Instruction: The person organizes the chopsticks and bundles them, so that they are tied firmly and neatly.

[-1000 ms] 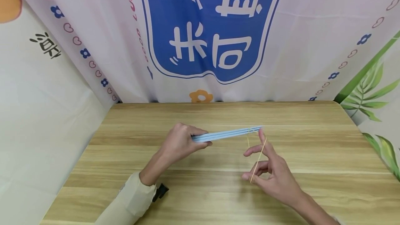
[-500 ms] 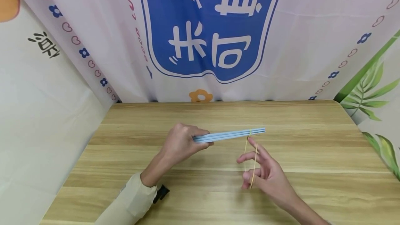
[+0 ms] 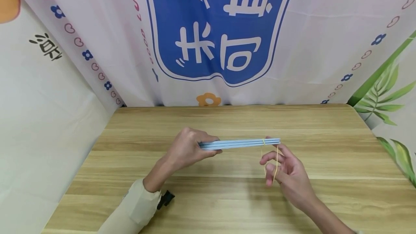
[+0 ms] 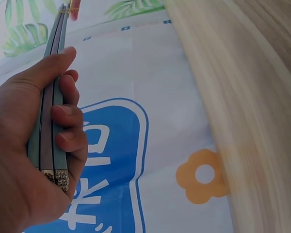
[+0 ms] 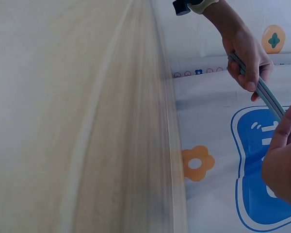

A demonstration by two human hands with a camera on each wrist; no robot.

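My left hand [image 3: 186, 147] grips a bundle of pale blue chopsticks [image 3: 240, 143] near one end, holding them about level above the table. In the left wrist view, patterned metallic ends [image 4: 61, 178] show below the curled fingers. A yellow rubber band [image 3: 277, 160] wraps the chopsticks near their far end, and its loop hangs down from there. My right hand [image 3: 294, 176] keeps that loop stretched between forefinger and thumb, the forefinger up at the chopstick tips. Only part of the right hand [image 5: 286, 155] shows in the right wrist view, at the right edge.
Below both hands lies a wood-grain table [image 3: 214, 205]. A printed cloth [image 3: 318, 46] with a blue sign hangs behind its back edge. A small black object [image 3: 166, 199] sits beside the left sleeve [image 3: 136, 205].
The chopsticks' far end has dipped slightly and they now lie nearly level. My right hand first moved left and down, then back right and up, and the rubber band's loop is less stretched.
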